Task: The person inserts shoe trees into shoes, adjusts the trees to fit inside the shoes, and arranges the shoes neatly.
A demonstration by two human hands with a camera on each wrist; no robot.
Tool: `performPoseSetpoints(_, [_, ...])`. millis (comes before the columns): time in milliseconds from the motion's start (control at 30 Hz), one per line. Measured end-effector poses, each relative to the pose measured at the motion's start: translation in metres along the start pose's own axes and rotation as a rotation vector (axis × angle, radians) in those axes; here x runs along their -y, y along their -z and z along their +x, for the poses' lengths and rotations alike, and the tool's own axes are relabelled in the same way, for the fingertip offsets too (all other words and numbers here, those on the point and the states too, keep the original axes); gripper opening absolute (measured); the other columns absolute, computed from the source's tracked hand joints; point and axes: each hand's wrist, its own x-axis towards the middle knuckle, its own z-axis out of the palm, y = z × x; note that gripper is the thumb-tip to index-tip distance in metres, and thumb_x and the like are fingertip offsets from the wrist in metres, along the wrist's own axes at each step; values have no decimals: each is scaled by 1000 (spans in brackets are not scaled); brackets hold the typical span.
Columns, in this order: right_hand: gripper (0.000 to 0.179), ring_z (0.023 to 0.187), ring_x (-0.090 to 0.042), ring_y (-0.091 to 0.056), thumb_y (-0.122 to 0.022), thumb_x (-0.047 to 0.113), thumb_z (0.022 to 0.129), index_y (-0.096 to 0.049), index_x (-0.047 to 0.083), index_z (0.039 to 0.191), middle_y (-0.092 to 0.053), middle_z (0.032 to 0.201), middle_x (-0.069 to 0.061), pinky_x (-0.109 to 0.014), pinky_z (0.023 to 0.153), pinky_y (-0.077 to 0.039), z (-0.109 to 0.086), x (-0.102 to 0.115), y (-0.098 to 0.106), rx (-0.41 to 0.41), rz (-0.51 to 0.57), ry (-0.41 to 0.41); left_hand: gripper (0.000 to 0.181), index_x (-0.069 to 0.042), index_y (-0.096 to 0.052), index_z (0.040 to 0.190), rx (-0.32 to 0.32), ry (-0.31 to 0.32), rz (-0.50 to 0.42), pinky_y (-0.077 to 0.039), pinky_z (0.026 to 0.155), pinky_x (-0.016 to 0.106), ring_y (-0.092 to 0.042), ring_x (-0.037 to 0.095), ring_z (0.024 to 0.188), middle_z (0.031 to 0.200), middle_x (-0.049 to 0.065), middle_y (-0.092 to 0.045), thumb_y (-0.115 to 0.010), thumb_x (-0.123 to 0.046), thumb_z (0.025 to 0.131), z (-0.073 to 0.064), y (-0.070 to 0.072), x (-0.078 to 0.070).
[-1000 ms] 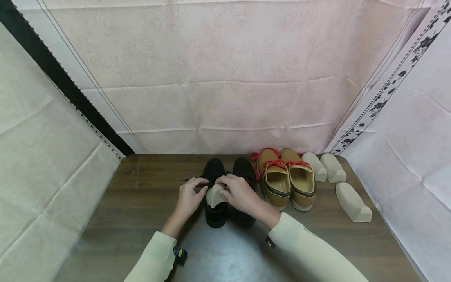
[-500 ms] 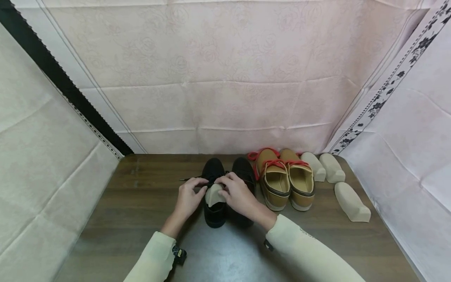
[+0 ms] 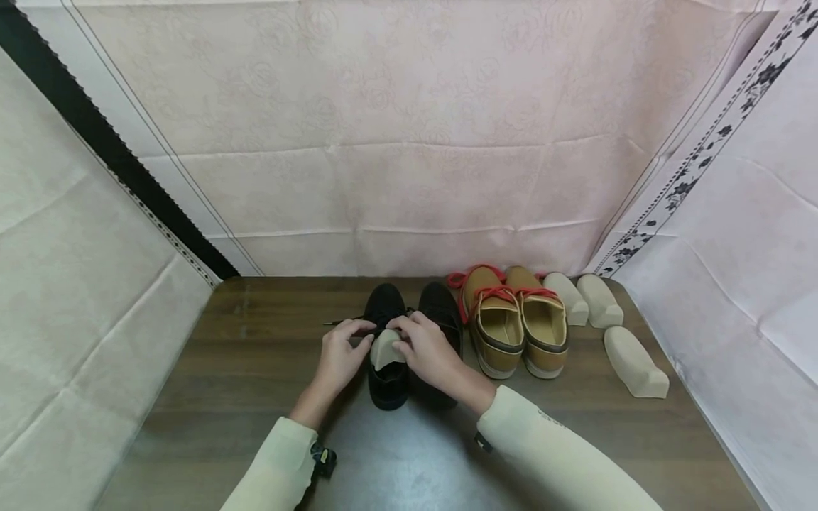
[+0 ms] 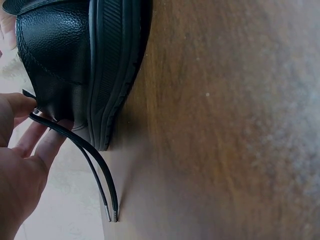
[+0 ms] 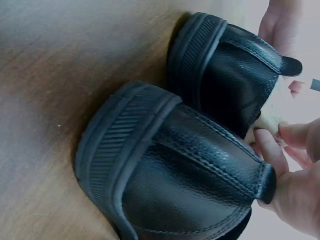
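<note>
A cream, smooth-faced shoe insert (image 3: 386,353) sits in the opening of a black leather-look shoe (image 3: 388,392) with a ridged black sole, the left of a pair standing on a brown wood-grain surface (image 3: 255,404), heel toward the wearer of the camera. A person's left hand (image 3: 340,357) reaches in from the shoe's left side, thumb and fingertips at the edge of its opening; a thin black lace (image 4: 103,172) crosses the fingers and trails two metal-tipped lengths. Whether that hand pinches the lace or only touches the shoe cannot be told. The right hand (image 3: 433,350) bends thumb and fingers at the other side of the insert; the exact hold cannot be made out there either. Just beside, partly under the right hand, stands the matching black shoe (image 3: 441,304). To its right, a pair of tan shoes (image 3: 500,360) with red laces (image 3: 497,292) stands with heels facing the wearer. Beyond them lie three more cream inserts (image 3: 635,363), two side by side near the pale rose-patterned cloth backdrop (image 3: 409,184), one closer in. Pale cream sleeves (image 3: 562,461) cover both forearms.
</note>
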Motion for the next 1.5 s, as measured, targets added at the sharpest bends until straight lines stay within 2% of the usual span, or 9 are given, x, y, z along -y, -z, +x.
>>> performPoseSetpoints(167, [27, 88, -15, -65, -72, 15, 98, -69, 16, 125, -59, 104, -6, -26, 74, -57, 1, -1, -3, -20, -1, 13, 17, -10, -77, 107, 5, 11, 11, -60, 84, 46, -71, 26, 99, 106, 8, -74, -75, -1, 93, 1, 1, 2])
performPoseSetpoints(400, [27, 84, -13, -61, -73, 16, 97, -69, 16, 123, -60, 102, -4, -25, 71, -55, 3, -3, -4, 11, -19, 27, 16, -11, -77, 108, 13, 13, 11, -59, 82, 43, -71, 23, 99, 105, 6, -74, -75, -4, 94, 1, 1, 3])
performPoseSetpoints(600, [26, 86, -14, -61, -74, 17, 96, -69, 16, 122, -61, 104, -5, -27, 72, -56, 6, -4, 1, 48, -20, 41, 17, -11, -77, 108, 16, 23, -2, -59, 84, 44, -71, 24, 99, 104, 7, -74, -74, -3, 93, 2, 2, 1])
performPoseSetpoints(867, [22, 95, -16, -66, -74, 18, 97, -73, 11, 118, -62, 113, -7, -29, 80, -59, 12, -1, 8, 90, -30, 76, 17, -11, -77, 107, 19, 25, -1, -60, 84, 43, -72, 22, 98, 104, 6, -74, -75, -2, 93, 2, 0, 2])
performPoseSetpoints(1233, [23, 87, -12, -65, -74, 19, 97, -71, 13, 119, -62, 106, -4, -24, 73, -57, 5, -1, -5, 9, -60, 108, 16, -11, -77, 107, 24, 42, -2, -59, 83, 44, -71, 25, 100, 106, 7, -74, -73, -3, 95, 1, 1, -1])
performPoseSetpoints(1500, [22, 87, -13, -65, -75, 18, 96, -73, 12, 117, -62, 104, -4, -24, 75, -58, 3, -2, -12, -31, -152, 180, 17, -11, -77, 109, 28, 37, 4, -60, 82, 43, -71, 24, 100, 108, 7, -73, -72, -3, 95, 1, 2, -2])
